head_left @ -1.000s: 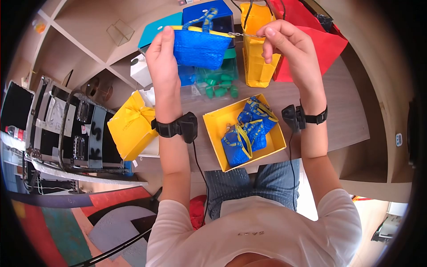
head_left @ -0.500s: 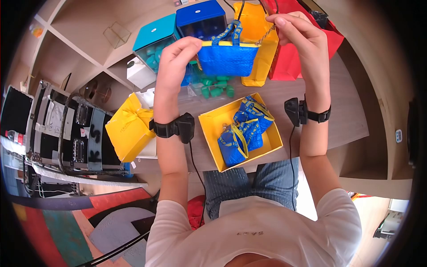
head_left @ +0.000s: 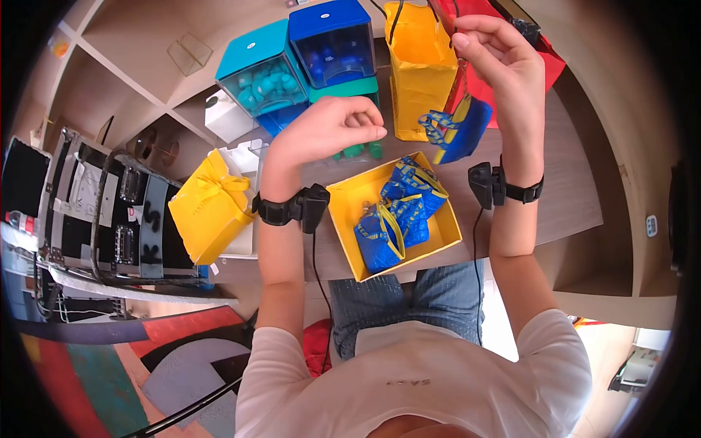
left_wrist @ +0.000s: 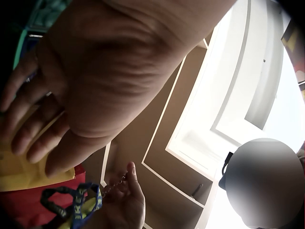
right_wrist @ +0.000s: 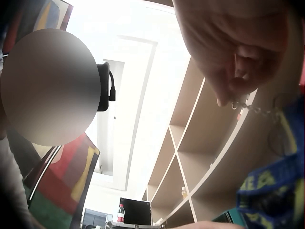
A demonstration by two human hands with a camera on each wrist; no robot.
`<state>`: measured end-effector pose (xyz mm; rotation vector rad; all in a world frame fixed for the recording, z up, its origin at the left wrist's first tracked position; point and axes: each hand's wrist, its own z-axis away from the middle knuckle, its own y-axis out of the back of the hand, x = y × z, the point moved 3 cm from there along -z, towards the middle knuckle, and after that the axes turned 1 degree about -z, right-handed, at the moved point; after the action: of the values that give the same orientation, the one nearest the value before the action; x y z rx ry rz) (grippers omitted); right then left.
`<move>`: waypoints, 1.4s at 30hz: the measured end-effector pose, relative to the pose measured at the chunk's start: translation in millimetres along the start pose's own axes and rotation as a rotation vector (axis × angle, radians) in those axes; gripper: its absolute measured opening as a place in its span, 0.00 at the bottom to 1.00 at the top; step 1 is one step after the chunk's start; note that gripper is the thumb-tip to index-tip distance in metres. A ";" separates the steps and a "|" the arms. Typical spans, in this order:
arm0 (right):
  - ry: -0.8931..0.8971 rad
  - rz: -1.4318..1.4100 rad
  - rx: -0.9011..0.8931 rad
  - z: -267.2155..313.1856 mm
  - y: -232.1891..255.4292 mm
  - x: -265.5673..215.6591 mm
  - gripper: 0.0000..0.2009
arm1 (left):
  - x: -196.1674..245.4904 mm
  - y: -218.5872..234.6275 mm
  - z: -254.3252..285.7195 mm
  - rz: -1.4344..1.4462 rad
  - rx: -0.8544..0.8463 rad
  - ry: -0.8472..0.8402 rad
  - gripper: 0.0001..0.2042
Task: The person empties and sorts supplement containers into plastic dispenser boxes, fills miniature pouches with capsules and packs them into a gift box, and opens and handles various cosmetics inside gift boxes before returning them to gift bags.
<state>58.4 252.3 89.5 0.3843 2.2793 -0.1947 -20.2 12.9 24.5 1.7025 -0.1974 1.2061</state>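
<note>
My right hand [head_left: 507,62] pinches the end of a small metal chain [right_wrist: 257,110]. A small blue zip pouch [head_left: 473,131] with yellow trim and patterned handles [left_wrist: 78,205] hangs tilted from that chain, above the table. My left hand [head_left: 321,130] holds nothing, its fingers loosely bent, in front of the plastic boxes. Below and between the hands sits an open yellow box [head_left: 342,223] holding several similar blue pouches [head_left: 380,244].
A yellow paper bag [head_left: 420,80] and a red bag [head_left: 544,77] stand at the back. Teal [head_left: 255,47] and dark blue [head_left: 328,22] lidded boxes are stacked beside them. A yellow ribboned lid [head_left: 212,212] lies at left on the wooden table [head_left: 555,182]. Shelves [head_left: 139,44] surround it.
My left hand has let go of the pouch and drawn a little lower. The pouch has swung down and right, now hanging from the chain in my right hand.
</note>
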 end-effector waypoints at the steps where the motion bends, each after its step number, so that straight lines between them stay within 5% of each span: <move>1: -0.054 0.024 0.022 -0.3 2.9 -0.3 0.12 | 0.8 0.2 0.5 0.009 0.005 -0.001 0.11; 15: -0.095 0.029 -0.076 -4.6 16.2 10.9 0.12 | 4.8 8.4 2.0 0.072 0.228 -0.137 0.13; 25: -0.041 0.042 -0.222 4.3 -7.5 2.5 0.10 | 13.7 5.8 2.6 0.081 0.222 -0.138 0.13; 27: 0.012 -0.076 -0.327 5.2 -16.5 3.6 0.10 | 20.3 0.3 1.5 0.048 0.284 -0.312 0.19; 31: -0.046 -0.116 -0.411 8.0 -21.6 0.6 0.11 | 23.9 -5.5 -1.0 -0.126 0.213 -0.374 0.29; 36: -0.071 -0.075 -0.390 8.9 -21.9 0.1 0.10 | 13.0 -9.7 -3.7 -0.065 0.040 -0.372 0.29; 38: -0.062 -0.059 -0.377 8.5 -22.1 3.1 0.10 | 10.8 -9.7 -3.6 -0.107 -0.029 -0.205 0.26; 42: 0.173 0.151 -0.214 3.0 -22.9 16.3 0.10 | 4.9 -7.0 -5.0 -0.112 0.071 -0.202 0.23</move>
<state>42.4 233.5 75.7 0.4740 2.3978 0.1646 -16.5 22.2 24.0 1.8723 -0.1812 0.9693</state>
